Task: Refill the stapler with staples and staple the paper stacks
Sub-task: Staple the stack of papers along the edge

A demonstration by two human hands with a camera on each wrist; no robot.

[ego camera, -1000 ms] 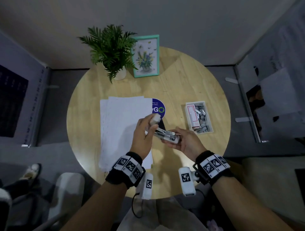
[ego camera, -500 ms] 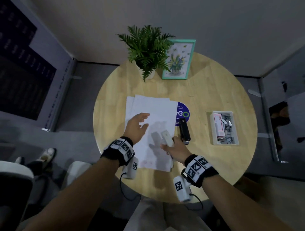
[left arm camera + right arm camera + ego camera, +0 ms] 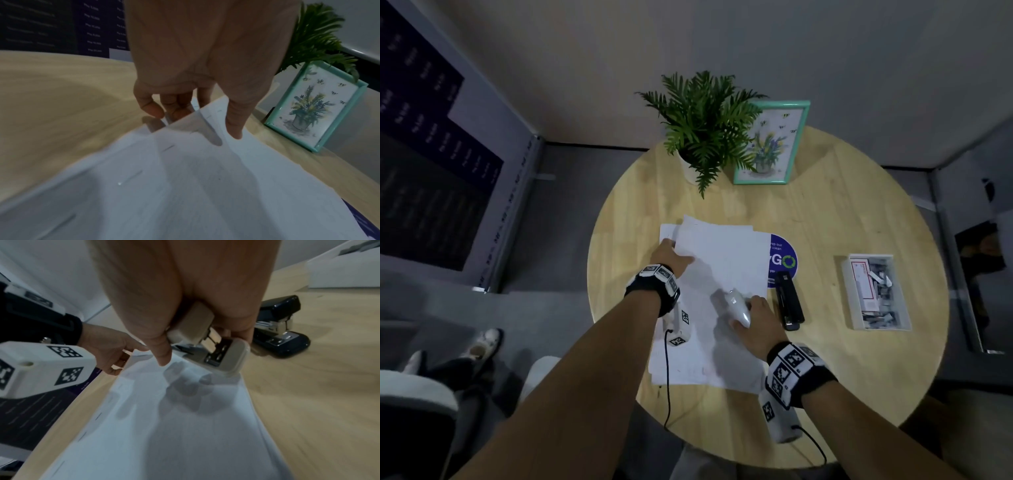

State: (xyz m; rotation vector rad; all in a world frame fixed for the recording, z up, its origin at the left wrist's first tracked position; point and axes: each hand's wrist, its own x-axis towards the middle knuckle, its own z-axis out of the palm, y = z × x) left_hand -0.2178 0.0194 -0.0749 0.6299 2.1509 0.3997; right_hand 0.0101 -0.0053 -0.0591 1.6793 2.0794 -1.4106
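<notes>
- Beige plastic fills the right hand [image 3: 185, 293]: its fingers are curled round a beige stapler [image 3: 207, 344], thumb pointing down, mouth hanging open just above the near right part of the paper stack [image 3: 168, 426], probably so a corner can be slid in.
- Left hand [image 3: 197, 53] lifts the top sheets at the far left corner of the stack [image 3: 185, 186], thumb on top and fingers curled beneath, seemingly to separate one set.
- A black stapler [image 3: 788, 300] lies unused just right of the paper; the clear staple box [image 3: 875, 291] sits well apart on the round wooden table [image 3: 859, 383].
- Whether staples are loaded cannot be seen, and the lifted sheets cannot be counted.
</notes>
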